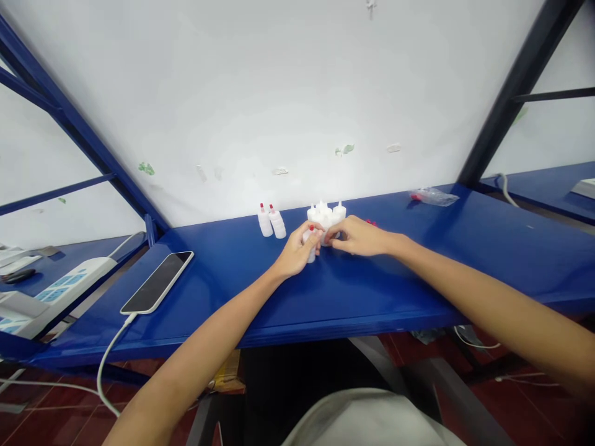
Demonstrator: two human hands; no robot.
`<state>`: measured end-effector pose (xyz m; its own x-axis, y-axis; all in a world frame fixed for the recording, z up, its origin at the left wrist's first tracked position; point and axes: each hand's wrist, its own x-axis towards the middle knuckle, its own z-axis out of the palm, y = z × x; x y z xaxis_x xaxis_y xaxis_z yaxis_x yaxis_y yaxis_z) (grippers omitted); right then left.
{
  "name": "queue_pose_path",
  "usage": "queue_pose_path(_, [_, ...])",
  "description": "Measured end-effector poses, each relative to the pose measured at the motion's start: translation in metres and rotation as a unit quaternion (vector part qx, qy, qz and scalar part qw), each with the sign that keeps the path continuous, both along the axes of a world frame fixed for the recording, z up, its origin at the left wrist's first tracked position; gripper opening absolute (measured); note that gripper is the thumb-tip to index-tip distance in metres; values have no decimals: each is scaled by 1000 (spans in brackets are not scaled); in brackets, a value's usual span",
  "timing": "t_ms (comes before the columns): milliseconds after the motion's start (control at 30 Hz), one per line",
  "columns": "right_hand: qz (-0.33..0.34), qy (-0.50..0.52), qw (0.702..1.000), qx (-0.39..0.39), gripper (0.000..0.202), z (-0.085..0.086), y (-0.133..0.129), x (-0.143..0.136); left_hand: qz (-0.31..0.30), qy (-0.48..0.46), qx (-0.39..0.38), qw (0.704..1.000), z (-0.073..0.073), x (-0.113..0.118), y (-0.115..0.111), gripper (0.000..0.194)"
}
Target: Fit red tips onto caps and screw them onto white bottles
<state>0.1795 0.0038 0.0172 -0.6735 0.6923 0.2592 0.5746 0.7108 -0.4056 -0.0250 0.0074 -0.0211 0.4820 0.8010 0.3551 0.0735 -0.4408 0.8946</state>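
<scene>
My left hand [300,249] is closed around a small white squeeze bottle [311,255] with a red tip cap [311,228]. It holds the bottle upright over the blue table. Just to its right, my right hand [360,236] has bent fingers, with a gap between thumb and forefinger; I see nothing held there. Behind both hands stands a cluster of white bottles [325,214] with bare white nozzles, partly hidden by the fingers. Some small red caps [372,222] lie behind my right hand.
Red-capped white bottles [277,223] stand at the back, left of the cluster. A clear plastic bag [433,197] with something red lies at the back right. A phone [158,284] on a white cable is on the left of the blue table [223,291]. A wall closes off the back.
</scene>
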Motion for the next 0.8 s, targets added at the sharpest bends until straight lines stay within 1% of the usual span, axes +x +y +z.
queue_pose_path(67, [-17, -8, 1000, 22, 24, -6, 4, -2, 38, 20, 27, 999, 0, -1, -3, 35])
queue_pose_path(133, [-26, -13, 999, 31, 25, -10, 7, -3, 57, 76, 94, 991, 0, -4, -4, 31])
queue_pose_path(167, [-32, -11, 999, 32, 25, -11, 7, -3, 58, 117, 140, 981, 1, -7, -4, 28])
queue_pose_path(233, [-42, 5, 999, 24, 23, -11, 5, -3, 69, 204, 229, 949, 2, -11, -3, 20])
queue_pose_path(300, [-34, 34, 999, 6, 24, -9, 1, -4, 91, 269, 272, 920, 4, -14, -1, 16])
queue_pose_path(333, [-24, 48, 999, -2, 26, -9, -1, -4, 97, 288, 276, 912, 5, -15, -1, 17])
queue_pose_path(400, [-13, 59, 998, 2, 29, -9, -4, -6, 90, 307, 274, 907, 6, -17, 1, 20])
queue_pose_path(533, [-3, 37, 997, 60, 35, -11, -6, -11, 59, 305, 273, 911, 7, -18, 2, 20])
queue_pose_path(633, [20, 41, 996, 72, 35, -11, -8, -14, 49, 292, 277, 914, 7, -18, 2, 19])
queue_pose_path(700, [23, 62, 997, 48, 37, -8, -8, -15, 53, 298, 292, 907, 7, -19, 1, 21])
queue_pose_path(800, [-1, 138, 990, -34, 43, -2, -6, -9, 54, 324, 323, 888, 8, -23, 0, 31])
